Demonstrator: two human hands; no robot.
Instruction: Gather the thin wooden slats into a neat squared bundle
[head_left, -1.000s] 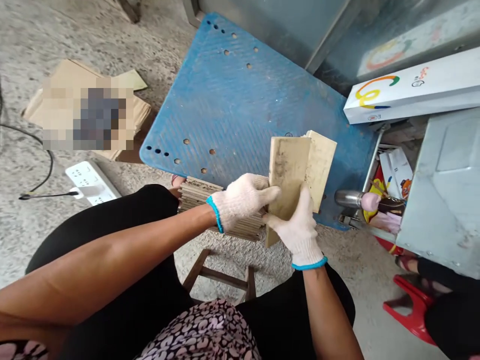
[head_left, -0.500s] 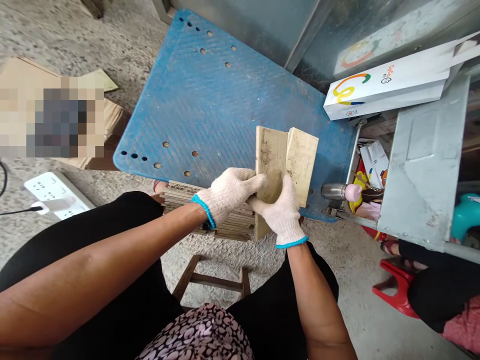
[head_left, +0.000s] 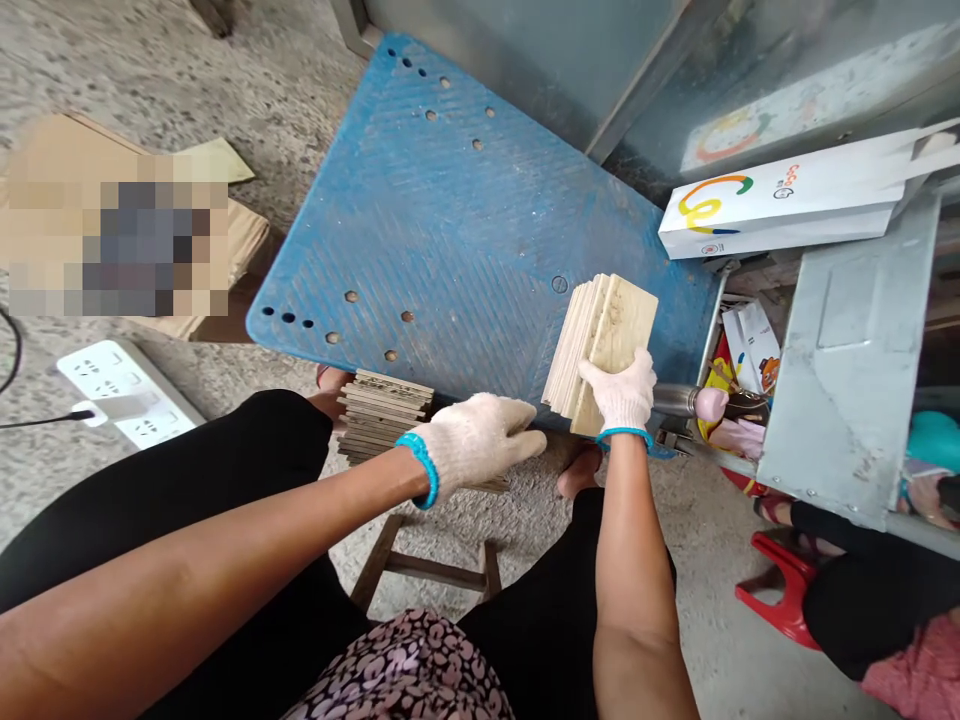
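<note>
Both my hands wear white knit gloves with blue cuffs. My right hand (head_left: pixel 622 397) is closed on a stack of pale, dirt-stained rectangular tiles (head_left: pixel 600 335), held on edge over the near right corner of a blue ribbed platform (head_left: pixel 465 210). My left hand (head_left: pixel 480 445) holds nothing; its fingers are loosely stretched out just right of a second stack of brownish tiles (head_left: pixel 382 415). That stack rests on a wooden stool (head_left: pixel 427 570) between my knees.
A white power strip (head_left: pixel 124 395) with a plugged cable lies on the concrete floor at left, beside flattened cardboard (head_left: pixel 225 165). A white printed box (head_left: pixel 780 205), a grey metal housing (head_left: pixel 847 370) and a metal flask (head_left: pixel 679 400) crowd the right. Another person sits on a red stool (head_left: pixel 780 605).
My hands have parted. The right hand has gathered the pale tiles into one stack and carried it right, over the platform's corner; the left hand has let go and dropped back toward the brownish stack.
</note>
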